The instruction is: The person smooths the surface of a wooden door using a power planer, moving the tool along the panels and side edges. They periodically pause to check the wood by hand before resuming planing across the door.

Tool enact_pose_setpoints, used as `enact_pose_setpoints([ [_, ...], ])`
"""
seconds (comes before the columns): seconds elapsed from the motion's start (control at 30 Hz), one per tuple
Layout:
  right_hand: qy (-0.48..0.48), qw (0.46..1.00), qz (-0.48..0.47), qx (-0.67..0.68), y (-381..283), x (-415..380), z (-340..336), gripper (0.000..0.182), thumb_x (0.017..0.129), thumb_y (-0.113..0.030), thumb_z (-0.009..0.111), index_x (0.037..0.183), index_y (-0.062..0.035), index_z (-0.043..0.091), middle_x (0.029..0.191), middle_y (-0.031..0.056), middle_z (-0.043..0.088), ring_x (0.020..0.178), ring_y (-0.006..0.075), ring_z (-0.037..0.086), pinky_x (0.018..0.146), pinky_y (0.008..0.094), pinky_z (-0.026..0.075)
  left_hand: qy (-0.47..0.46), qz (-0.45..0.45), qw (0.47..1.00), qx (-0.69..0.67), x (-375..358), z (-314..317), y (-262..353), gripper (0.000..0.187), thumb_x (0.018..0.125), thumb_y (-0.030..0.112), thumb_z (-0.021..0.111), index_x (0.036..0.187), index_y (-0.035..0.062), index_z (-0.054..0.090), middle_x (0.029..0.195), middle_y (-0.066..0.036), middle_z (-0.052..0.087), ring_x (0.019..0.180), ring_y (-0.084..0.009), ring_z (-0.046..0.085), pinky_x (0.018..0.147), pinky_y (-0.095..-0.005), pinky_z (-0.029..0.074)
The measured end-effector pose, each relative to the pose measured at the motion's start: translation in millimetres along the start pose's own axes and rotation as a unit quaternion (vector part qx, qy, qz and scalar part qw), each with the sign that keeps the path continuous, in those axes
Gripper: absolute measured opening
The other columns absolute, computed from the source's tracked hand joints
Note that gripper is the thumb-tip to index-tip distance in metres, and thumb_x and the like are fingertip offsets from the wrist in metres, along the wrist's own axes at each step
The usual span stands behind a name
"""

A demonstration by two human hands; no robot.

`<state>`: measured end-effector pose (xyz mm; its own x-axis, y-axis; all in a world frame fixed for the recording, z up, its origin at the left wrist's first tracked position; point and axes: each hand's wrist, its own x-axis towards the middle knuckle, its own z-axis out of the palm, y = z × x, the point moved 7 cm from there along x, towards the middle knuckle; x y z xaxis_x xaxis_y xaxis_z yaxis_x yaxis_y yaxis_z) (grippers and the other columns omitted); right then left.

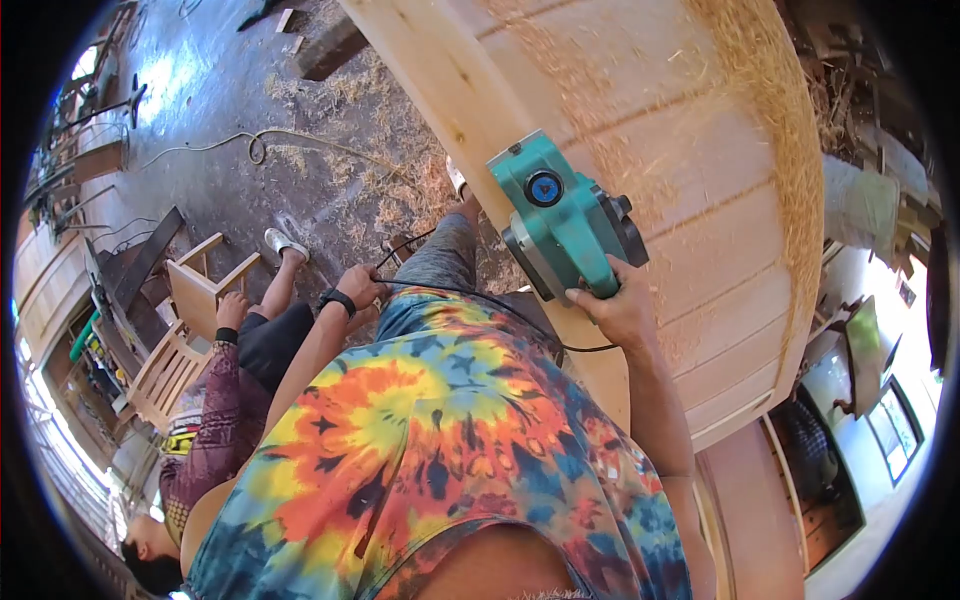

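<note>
My right hand [622, 308] is closed around the rear handle of a green electric planer [565, 215]. The planer rests on the pale wooden edge board [455, 95] of a large panelled wooden piece [690, 150]. From the planer's back, a black power cord [490, 298] runs past my shirt towards my left side. There my left hand [362, 287], with a dark band at the wrist, is closed on the cord near my thigh. The planer's underside and blade are hidden.
Wood shavings [760, 70] cover the panel's far side and the floor [330, 110]. A tan cord [290, 135] lies there. At left, a co-worker's hand [232, 312] touches a small wooden chair [195, 290]; a slatted wooden piece [168, 375] is close by.
</note>
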<state>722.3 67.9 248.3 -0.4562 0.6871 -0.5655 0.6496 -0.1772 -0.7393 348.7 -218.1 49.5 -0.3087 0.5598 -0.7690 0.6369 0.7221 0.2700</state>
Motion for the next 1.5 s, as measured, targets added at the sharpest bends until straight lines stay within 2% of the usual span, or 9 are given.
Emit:
enact_pose_setpoints([
  [0.23, 0.032, 0.998, -0.042, 0.042, -6, 10, 12, 0.026, 0.072, -0.016, 0.083, 0.089, -0.0023, 0.069, 0.074, 0.0036, 0.065, 0.068, 0.0133, 0.060, 0.066, 0.0315, 0.049, 0.029, 0.001, 0.999, -0.014, -5, 13, -11, 0.041, 0.077, 0.040, 0.078, 0.083, 0.0005, 0.069, 0.085, -0.024, 0.069, 0.085, -0.0394, 0.068, 0.075, -0.0460, 0.052],
  [0.6, 0.007, 0.991, -0.106, 0.085, -68, 76, 13, 0.019, 0.073, -0.011, 0.081, 0.079, -0.0032, 0.065, 0.068, 0.0017, 0.062, 0.062, 0.0110, 0.057, 0.060, 0.0295, 0.046, 0.062, -0.037, 0.997, -0.040, 1, 44, 9, 0.045, 0.077, 0.043, 0.076, 0.087, -0.0011, 0.069, 0.090, -0.027, 0.069, 0.089, -0.0427, 0.068, 0.079, -0.0484, 0.052],
  [0.83, 0.030, 0.983, -0.158, 0.087, -142, 111, 28, 0.018, 0.072, -0.007, 0.082, 0.077, -0.0036, 0.065, 0.067, 0.0005, 0.061, 0.058, 0.0094, 0.054, 0.054, 0.0283, 0.043, 0.098, -0.041, 0.987, -0.118, 19, 61, 12, 0.047, 0.080, 0.046, 0.075, 0.084, -0.0008, 0.069, 0.088, -0.024, 0.070, 0.086, -0.0392, 0.068, 0.078, -0.0475, 0.051],
  [1.07, 0.040, 0.980, -0.160, 0.113, -235, 182, 27, 0.013, 0.069, -0.003, 0.079, 0.077, -0.0020, 0.068, 0.066, 0.0005, 0.062, 0.055, 0.0095, 0.053, 0.052, 0.0292, 0.043, 0.060, -0.088, 0.973, -0.205, 14, 44, 21, 0.041, 0.077, 0.040, 0.077, 0.084, 0.0005, 0.069, 0.080, -0.020, 0.068, 0.078, -0.0315, 0.066, 0.073, -0.0434, 0.050],
  [1.23, 0.104, 0.970, -0.206, 0.073, -296, 238, 22, 0.020, 0.065, -0.009, 0.080, 0.080, 0.0017, 0.073, 0.066, 0.0078, 0.065, 0.054, 0.0157, 0.058, 0.053, 0.0343, 0.046, 0.093, -0.104, 0.956, -0.256, -7, 23, 47, 0.038, 0.078, 0.042, 0.077, 0.078, 0.0045, 0.067, 0.073, -0.014, 0.067, 0.072, -0.0290, 0.065, 0.069, -0.0430, 0.050],
  [1.3, 0.103, 0.965, -0.219, 0.099, -321, 246, 22, 0.021, 0.072, -0.008, 0.080, 0.061, -0.0025, 0.062, 0.056, 0.0058, 0.057, 0.044, 0.0143, 0.049, 0.043, 0.0328, 0.036, 0.130, -0.063, 0.946, -0.289, -19, 10, 63, 0.036, 0.080, 0.040, 0.076, 0.076, 0.0048, 0.067, 0.071, -0.011, 0.066, 0.069, -0.0262, 0.063, 0.068, -0.0418, 0.049],
  [1.43, 0.069, 0.954, -0.262, 0.128, -372, 323, 26, 0.026, 0.073, -0.013, 0.083, 0.059, -0.0052, 0.062, 0.056, 0.0070, 0.058, 0.044, 0.0163, 0.049, 0.043, 0.0354, 0.037, 0.190, -0.056, 0.920, -0.338, -24, 24, 64, 0.037, 0.082, 0.039, 0.074, 0.075, 0.0039, 0.066, 0.070, -0.010, 0.065, 0.068, -0.0254, 0.062, 0.067, -0.0412, 0.048],
  [1.47, 0.064, 0.955, -0.261, 0.128, -373, 328, 23, 0.026, 0.073, -0.013, 0.083, 0.059, -0.0052, 0.062, 0.056, 0.0070, 0.058, 0.044, 0.0163, 0.049, 0.043, 0.0354, 0.037, 0.219, -0.044, 0.907, -0.357, -28, 29, 63, 0.037, 0.083, 0.039, 0.073, 0.075, 0.0035, 0.066, 0.070, -0.011, 0.065, 0.068, -0.0257, 0.062, 0.068, -0.0414, 0.048],
  [1.5, 0.046, 0.962, -0.259, 0.074, -379, 323, 22, 0.021, 0.077, -0.016, 0.079, 0.092, -0.0089, 0.066, 0.091, 0.0129, 0.063, 0.079, 0.0220, 0.058, 0.072, 0.0360, 0.044, 0.249, -0.030, 0.892, -0.377, -34, 34, 61, 0.037, 0.084, 0.038, 0.072, 0.075, 0.0030, 0.066, 0.070, -0.011, 0.065, 0.069, -0.0259, 0.062, 0.068, -0.0416, 0.047],
])
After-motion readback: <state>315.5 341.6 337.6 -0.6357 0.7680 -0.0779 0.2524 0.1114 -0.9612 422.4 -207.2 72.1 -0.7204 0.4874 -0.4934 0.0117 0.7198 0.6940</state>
